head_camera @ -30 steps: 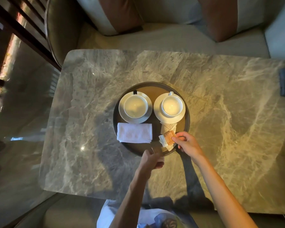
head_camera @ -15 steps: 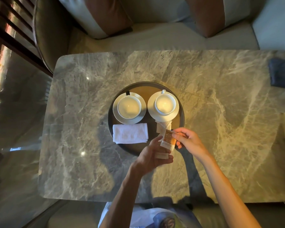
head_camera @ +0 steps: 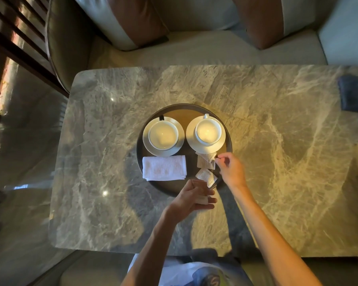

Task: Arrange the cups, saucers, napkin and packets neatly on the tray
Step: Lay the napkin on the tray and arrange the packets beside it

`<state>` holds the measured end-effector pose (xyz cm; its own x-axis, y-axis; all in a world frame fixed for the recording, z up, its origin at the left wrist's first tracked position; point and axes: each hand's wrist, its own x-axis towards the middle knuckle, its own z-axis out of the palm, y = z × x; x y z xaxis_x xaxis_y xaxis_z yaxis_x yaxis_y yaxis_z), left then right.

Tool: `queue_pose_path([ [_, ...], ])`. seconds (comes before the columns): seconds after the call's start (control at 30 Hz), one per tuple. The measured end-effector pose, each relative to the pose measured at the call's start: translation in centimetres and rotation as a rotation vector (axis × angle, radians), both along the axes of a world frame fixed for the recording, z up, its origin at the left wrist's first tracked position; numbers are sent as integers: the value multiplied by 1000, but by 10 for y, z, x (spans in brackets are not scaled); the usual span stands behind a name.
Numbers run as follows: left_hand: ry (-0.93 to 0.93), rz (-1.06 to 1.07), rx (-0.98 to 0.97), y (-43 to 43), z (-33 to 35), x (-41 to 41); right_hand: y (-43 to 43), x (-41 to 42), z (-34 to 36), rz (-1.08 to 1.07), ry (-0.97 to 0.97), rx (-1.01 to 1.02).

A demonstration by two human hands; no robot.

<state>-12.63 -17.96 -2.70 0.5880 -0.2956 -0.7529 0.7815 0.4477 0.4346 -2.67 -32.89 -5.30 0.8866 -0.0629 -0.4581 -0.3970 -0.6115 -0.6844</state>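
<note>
White folded cloth napkin (head_camera: pixel 164 168) lies long axis left-right on my round dark tray (head_camera: pixel 140 145), below two white cups on saucers (head_camera: pixel 163 136) (head_camera: pixel 206 133). Pale paper packets (head_camera: pixel 206 164) lie right of it. My left hand (head_camera: pixel 191 198) is closed on one packet; my right hand (head_camera: pixel 230 169), fingers curled, pinches at the packets. The tray sits on a grey marble table (head_camera: pixel 277 151).

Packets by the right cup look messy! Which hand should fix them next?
Probably the right hand. Its fingertips are already at the packets below the right-side saucer, and it looks empty. The left hand sits at the tray's near rim, seemingly holding a packet.
</note>
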Motion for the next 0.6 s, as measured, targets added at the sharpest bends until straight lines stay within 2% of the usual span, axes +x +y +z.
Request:
queue_pose_path([
  [0.23,18,-35,279,-12,-6,-6,50,1,-34,-136,60,-303],
  [0.47,-85,-168,451,-28,-11,14,65,8,-36,-385,128,-210],
  [0.6,-22,-227,570,-34,-19,22,64,20,-29,-412,245,-193],
])
